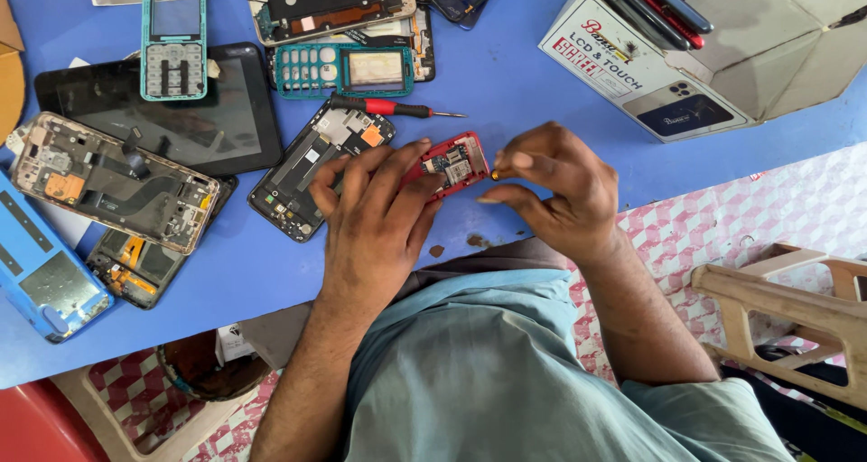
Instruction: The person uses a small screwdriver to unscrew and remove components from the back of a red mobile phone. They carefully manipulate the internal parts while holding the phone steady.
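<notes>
While the left hand (379, 211) lies flat with its fingers spread over the near end of a small red phone body (449, 164), pressing it onto the blue table (506, 74), the right hand (555, 191) comes in from the other side. Its thumb and forefinger are pinched together at the phone's right edge around something small and yellowish, too small to make out. So the red body sits between the 2 hands, its open side up, circuit parts showing, partly hidden under the left fingers.

Just left of that hand lies an opened black phone (312, 168), tilted, with an orange patch near its top. Beyond it rests a red-handled screwdriver (393, 109), tip pointing right. Farther left sit a bare phone frame (113, 180), a dark tablet (172, 110) under it, and a blue phone back (41, 268) at the table's near edge. 2 teal keypad frames (343, 69) lie farther out, 1 upright on the tablet, 1 sideways.

At the far right stands an open white cardboard box (668, 56), turned at an angle, with red and black lettering and a dark blue phone picture on its near face.
</notes>
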